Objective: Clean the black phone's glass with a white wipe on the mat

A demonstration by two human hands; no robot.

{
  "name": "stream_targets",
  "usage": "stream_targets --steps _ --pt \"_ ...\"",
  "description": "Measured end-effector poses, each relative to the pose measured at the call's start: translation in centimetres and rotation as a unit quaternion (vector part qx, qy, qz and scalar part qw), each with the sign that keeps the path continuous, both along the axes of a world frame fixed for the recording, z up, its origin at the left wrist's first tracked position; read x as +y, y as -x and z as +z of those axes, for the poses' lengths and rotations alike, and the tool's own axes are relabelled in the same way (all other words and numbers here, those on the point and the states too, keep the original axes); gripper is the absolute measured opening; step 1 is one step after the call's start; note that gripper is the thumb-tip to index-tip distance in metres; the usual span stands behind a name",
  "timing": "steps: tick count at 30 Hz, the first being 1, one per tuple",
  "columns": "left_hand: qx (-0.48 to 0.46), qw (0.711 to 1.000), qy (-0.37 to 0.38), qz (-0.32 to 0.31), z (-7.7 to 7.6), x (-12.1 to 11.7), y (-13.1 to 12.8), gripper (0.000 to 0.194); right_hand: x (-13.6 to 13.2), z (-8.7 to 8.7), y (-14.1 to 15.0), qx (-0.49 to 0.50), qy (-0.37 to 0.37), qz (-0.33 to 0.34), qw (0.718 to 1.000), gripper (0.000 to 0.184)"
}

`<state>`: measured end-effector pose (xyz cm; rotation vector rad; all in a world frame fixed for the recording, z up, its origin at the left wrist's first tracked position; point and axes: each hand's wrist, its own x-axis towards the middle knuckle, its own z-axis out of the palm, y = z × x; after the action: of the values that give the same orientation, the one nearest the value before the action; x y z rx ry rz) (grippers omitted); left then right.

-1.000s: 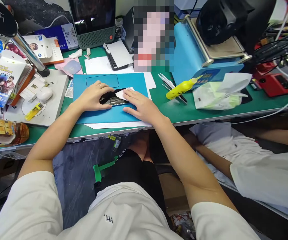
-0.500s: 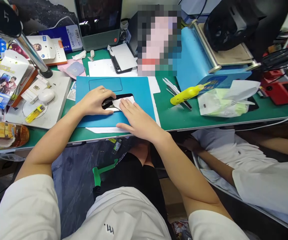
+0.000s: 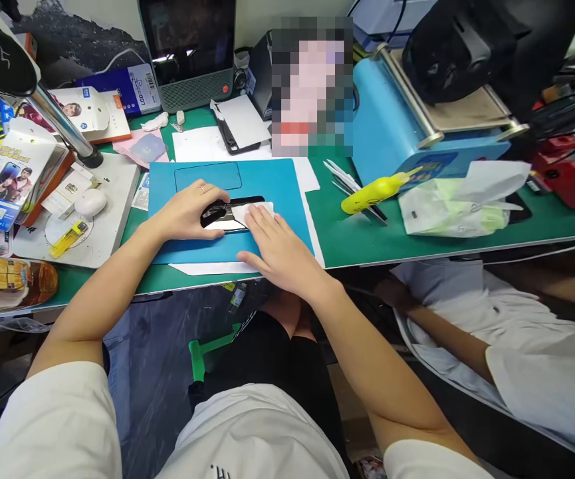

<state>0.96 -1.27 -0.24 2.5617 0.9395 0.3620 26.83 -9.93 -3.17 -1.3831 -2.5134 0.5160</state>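
A black phone [image 3: 228, 214] lies flat on a blue work mat [image 3: 287, 193] on the green bench. My left hand [image 3: 187, 211], with a ring on one finger, grips the phone's left end, fingers curled over it. My right hand [image 3: 277, 247] lies over the phone's right part, its fingers stretched flat and pressing a small white cloth [image 3: 252, 213] onto the screen. Most of the phone's right half is hidden under the cloth and fingers.
A yellow bottle [image 3: 371, 191] and tweezers [image 3: 351, 186] lie right of the mat, beside a plastic bag [image 3: 441, 206] and a blue roller machine [image 3: 407, 126]. A microscope base plate [image 3: 112, 199], lighter [image 3: 68, 230] and boxes stand left. Another person's arm [image 3: 441, 326] is below the bench at right.
My right hand has drawn the cloth back along the phone toward me and to the left, then slid it a little right again. My left hand has kept its hold on the phone.
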Motion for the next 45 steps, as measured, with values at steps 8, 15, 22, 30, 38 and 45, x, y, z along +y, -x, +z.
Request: stream_targets --steps 8,15,22,30,38,45 --pt "-0.007 1.0 0.0 0.005 -0.5 0.4 0.6 0.065 0.5 -0.8 0.2 0.027 -0.002 -0.017 0.999 0.097" --pt "-0.041 0.991 -0.053 0.117 -0.1 0.3 1.1 0.053 -1.0 -0.7 0.2 0.019 -0.011 -0.02 1.0 0.094" --pt "-0.041 0.985 -0.029 0.167 -0.1 0.4 1.3 0.032 -0.4 -0.2 1.7 0.005 -0.007 -0.068 0.998 0.1" --pt "-0.034 0.984 -0.013 0.173 -0.5 0.6 1.2 0.031 -1.4 -0.2 1.0 0.016 -0.009 -0.062 0.998 0.095" --pt "-0.037 0.978 -0.002 0.207 -0.7 0.7 0.8 0.037 0.5 0.0 3.1 0.003 -0.005 -0.042 0.999 0.11" --pt "-0.07 0.974 -0.023 0.214 -0.9 0.5 0.5 0.04 1.3 0.7 3.4 0.023 0.018 0.008 1.0 0.109"
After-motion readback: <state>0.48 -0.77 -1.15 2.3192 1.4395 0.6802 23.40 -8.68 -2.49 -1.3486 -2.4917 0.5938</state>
